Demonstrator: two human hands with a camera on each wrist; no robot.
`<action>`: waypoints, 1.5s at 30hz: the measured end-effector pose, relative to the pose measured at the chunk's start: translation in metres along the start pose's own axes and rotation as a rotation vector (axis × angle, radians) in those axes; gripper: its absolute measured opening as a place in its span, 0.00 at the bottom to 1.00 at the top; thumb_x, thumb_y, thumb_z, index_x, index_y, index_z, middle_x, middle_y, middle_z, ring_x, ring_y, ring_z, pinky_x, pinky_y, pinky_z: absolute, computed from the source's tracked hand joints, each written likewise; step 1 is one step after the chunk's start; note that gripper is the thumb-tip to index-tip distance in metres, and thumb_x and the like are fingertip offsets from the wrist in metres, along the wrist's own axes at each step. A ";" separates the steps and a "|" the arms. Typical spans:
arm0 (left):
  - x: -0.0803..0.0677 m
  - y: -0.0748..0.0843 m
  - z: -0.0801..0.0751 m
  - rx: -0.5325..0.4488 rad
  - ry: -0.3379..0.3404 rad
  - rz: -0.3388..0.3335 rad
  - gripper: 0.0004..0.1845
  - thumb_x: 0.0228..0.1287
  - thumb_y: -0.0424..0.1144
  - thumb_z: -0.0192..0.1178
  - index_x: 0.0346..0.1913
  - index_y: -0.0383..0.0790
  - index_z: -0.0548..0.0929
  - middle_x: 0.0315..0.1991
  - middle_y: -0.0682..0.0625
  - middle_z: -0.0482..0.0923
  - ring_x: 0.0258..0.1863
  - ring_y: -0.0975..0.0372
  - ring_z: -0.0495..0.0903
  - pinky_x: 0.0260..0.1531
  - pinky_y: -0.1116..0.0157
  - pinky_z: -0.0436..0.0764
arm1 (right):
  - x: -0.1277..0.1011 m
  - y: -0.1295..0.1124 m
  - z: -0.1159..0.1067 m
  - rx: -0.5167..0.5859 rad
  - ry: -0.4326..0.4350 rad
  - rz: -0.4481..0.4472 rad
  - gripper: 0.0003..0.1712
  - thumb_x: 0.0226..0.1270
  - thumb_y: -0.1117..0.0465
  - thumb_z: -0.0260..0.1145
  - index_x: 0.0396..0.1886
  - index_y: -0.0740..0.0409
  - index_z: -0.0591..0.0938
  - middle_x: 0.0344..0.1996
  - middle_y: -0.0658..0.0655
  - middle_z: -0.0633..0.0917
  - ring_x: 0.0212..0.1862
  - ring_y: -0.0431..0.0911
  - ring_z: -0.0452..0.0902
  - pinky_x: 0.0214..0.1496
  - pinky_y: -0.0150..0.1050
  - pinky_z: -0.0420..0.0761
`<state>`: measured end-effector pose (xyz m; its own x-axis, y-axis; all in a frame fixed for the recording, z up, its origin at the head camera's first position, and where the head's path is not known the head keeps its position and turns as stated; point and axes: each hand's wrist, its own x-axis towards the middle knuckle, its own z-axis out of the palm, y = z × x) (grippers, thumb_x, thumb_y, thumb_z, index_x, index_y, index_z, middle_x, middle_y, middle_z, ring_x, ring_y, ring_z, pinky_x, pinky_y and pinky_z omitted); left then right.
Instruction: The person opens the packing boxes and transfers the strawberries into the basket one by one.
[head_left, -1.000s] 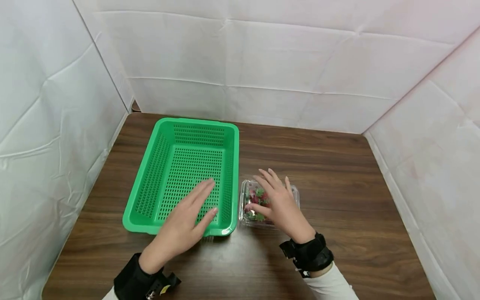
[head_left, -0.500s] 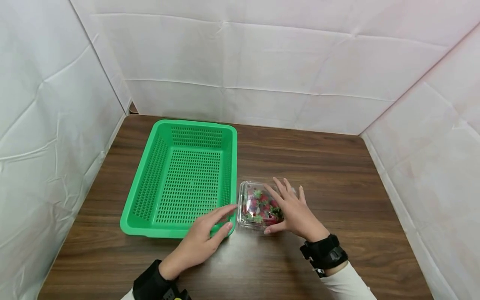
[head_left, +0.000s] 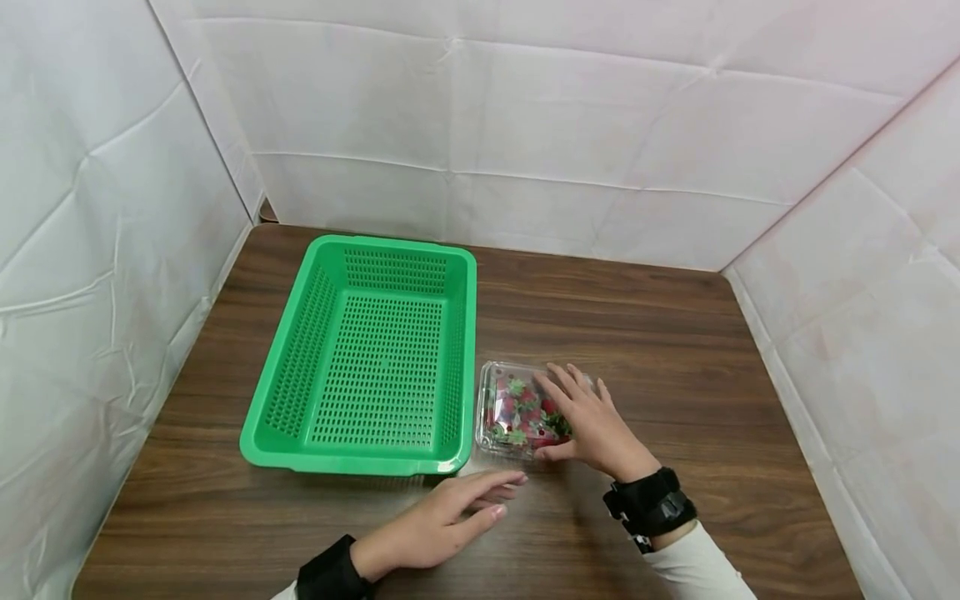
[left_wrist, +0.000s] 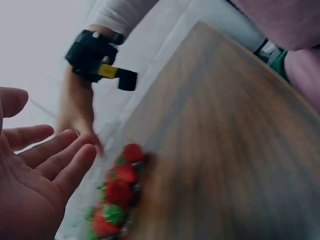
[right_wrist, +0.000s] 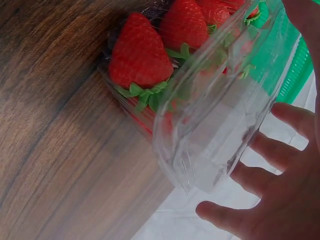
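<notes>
A clear plastic box of strawberries (head_left: pixel 513 412) sits on the wooden table, just right of a green perforated basket (head_left: pixel 360 367). My right hand (head_left: pixel 576 419) rests on the right part of the box. Its fingers lie straight across the lid and its thumb is against the near edge. The right wrist view shows the strawberries (right_wrist: pixel 142 55) under the clear lid (right_wrist: pixel 220 125), with spread fingers (right_wrist: pixel 267 150) beyond it. My left hand (head_left: pixel 461 510) lies flat and empty over the table just in front of the box. The left wrist view has its palm (left_wrist: pixel 30 175) beside the strawberries (left_wrist: pixel 117 192).
The basket holds nothing and stands at the table's left. White sheeted walls (head_left: pixel 525 150) close in the back and both sides. Bare wooden table (head_left: pixel 675 333) stretches to the right of and behind the box.
My left hand has drawn back from over the basket, past its front rim, down to the table in front of the box. My right hand shifted slightly right on the box.
</notes>
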<state>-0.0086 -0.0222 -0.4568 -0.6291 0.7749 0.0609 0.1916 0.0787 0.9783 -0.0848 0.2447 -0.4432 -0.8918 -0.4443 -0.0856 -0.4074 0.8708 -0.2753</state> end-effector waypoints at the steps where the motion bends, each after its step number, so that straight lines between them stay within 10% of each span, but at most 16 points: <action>1: 0.001 -0.003 0.002 -0.012 -0.010 -0.006 0.24 0.78 0.46 0.42 0.73 0.50 0.62 0.69 0.50 0.68 0.65 0.54 0.73 0.60 0.67 0.74 | 0.000 0.000 0.000 -0.003 -0.002 -0.002 0.63 0.43 0.41 0.79 0.76 0.51 0.58 0.74 0.64 0.60 0.75 0.64 0.50 0.68 0.71 0.52; 8: 0.008 -0.020 0.012 -0.201 -0.014 -0.136 0.23 0.78 0.46 0.42 0.70 0.43 0.66 0.65 0.42 0.73 0.61 0.50 0.76 0.57 0.65 0.77 | 0.000 0.002 0.001 -0.005 -0.002 -0.015 0.61 0.44 0.41 0.78 0.76 0.51 0.59 0.74 0.64 0.60 0.75 0.64 0.50 0.67 0.69 0.59; 18: 0.029 -0.036 0.024 -0.553 0.254 -0.423 0.23 0.77 0.47 0.44 0.59 0.29 0.72 0.49 0.39 0.81 0.46 0.53 0.83 0.48 0.56 0.81 | 0.001 0.003 0.004 -0.058 0.014 -0.039 0.60 0.46 0.41 0.77 0.76 0.51 0.58 0.73 0.64 0.61 0.74 0.64 0.53 0.62 0.70 0.65; 45: 0.055 -0.051 0.031 -0.612 0.446 -0.480 0.23 0.72 0.47 0.55 0.56 0.32 0.66 0.40 0.43 0.84 0.31 0.65 0.82 0.39 0.64 0.83 | 0.004 0.003 0.000 -0.030 0.006 -0.029 0.59 0.42 0.42 0.80 0.74 0.52 0.63 0.72 0.62 0.64 0.73 0.64 0.56 0.59 0.70 0.67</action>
<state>-0.0297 0.0358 -0.5094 -0.7968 0.4184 -0.4360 -0.5228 -0.1155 0.8446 -0.0900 0.2454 -0.4442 -0.8805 -0.4685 -0.0719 -0.4391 0.8634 -0.2484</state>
